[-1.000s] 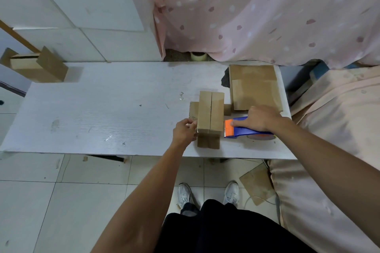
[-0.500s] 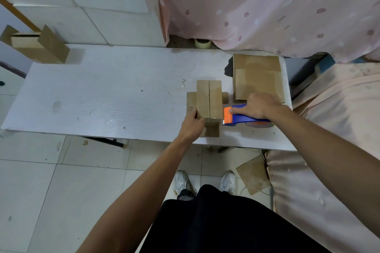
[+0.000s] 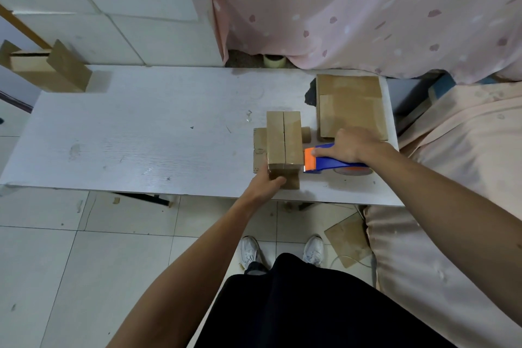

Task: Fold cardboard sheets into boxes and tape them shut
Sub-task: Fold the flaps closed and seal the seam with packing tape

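Note:
A small folded cardboard box (image 3: 284, 141) stands on the white table (image 3: 141, 135), its two top flaps meeting along a centre seam and side flaps sticking out at the bottom. My left hand (image 3: 265, 183) grips the box's near end, fingers curled onto its front face. My right hand (image 3: 350, 147) holds a blue and orange tape dispenser (image 3: 322, 161) lying just right of the box, its orange nose close to the box's near right corner.
A stack of flat cardboard sheets (image 3: 350, 104) lies at the table's far right. Another open box (image 3: 48, 68) sits off the table's far left corner. A tape roll (image 3: 274, 61) stands behind the table. A cloth-covered seat (image 3: 452, 178) borders the right side; a cardboard scrap (image 3: 347, 240) lies on the floor.
My left hand slid from the box's left side to its near end. The right hand stayed on the tape dispenser beside the box.

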